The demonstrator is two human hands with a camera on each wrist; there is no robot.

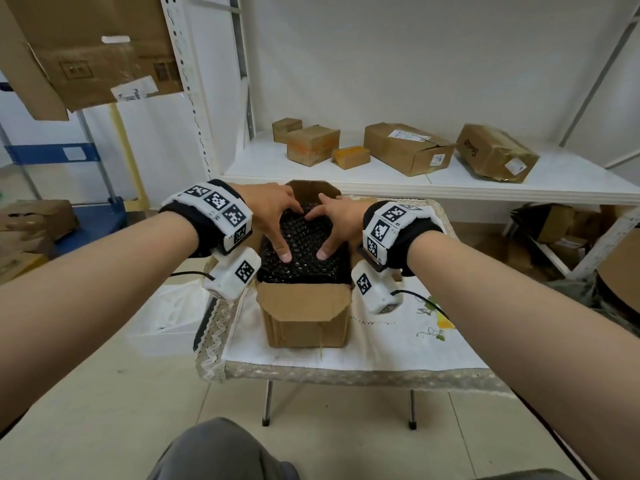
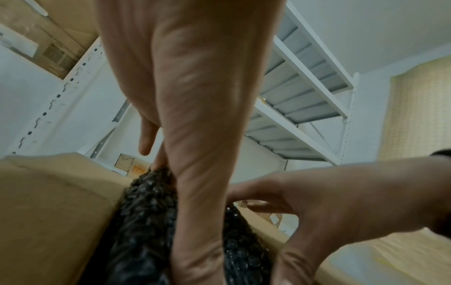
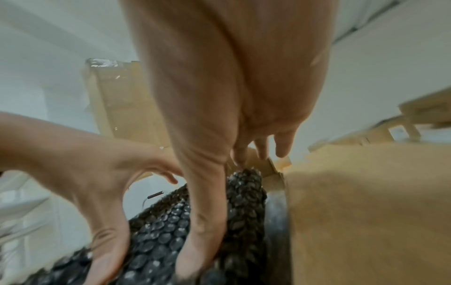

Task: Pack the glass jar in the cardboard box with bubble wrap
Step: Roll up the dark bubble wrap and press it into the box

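An open cardboard box [image 1: 304,320] stands on a small table, filled to the top with black bubble wrap [image 1: 303,247]. My left hand [image 1: 272,216] and right hand [image 1: 341,218] lie side by side on the wrap and press down on it, fingers spread, thumbs towards me. The left wrist view has the left hand [image 2: 195,125] on the bubble wrap [image 2: 144,221], beside a box flap [image 2: 53,202]. In the right wrist view the right hand [image 3: 219,96] presses the bubble wrap [image 3: 158,241] next to a box flap [image 3: 366,212]. No glass jar shows; the wrap covers the box's inside.
The table [image 1: 398,341] carries a white embroidered cloth with a lace edge. Behind it a white shelf [image 1: 485,188] holds several cardboard boxes. White foam pieces [image 1: 166,313] lie on the floor at left, and more boxes [image 1: 571,230] sit under the shelf at right.
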